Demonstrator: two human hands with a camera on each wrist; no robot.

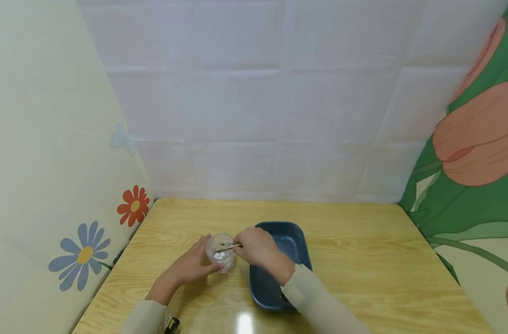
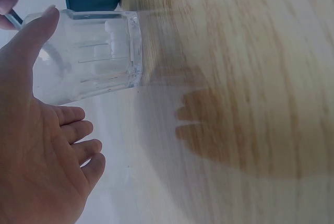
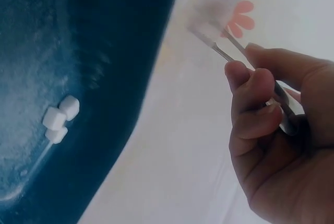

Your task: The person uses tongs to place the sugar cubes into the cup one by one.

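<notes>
Here, tongs [image 3: 223,54] at the glass [image 2: 104,59]

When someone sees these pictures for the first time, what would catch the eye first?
Probably the dark blue rectangular tray near the middle of the pale wooden table, with three small white cubes clustered inside. Left of it, the left hand holds a clear tumbler, while the right hand grips metal tweezers at its mouth. On the right wall, a large pink flower stands out against green.

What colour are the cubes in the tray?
The cubes are white, clearest in the right wrist view.
</notes>
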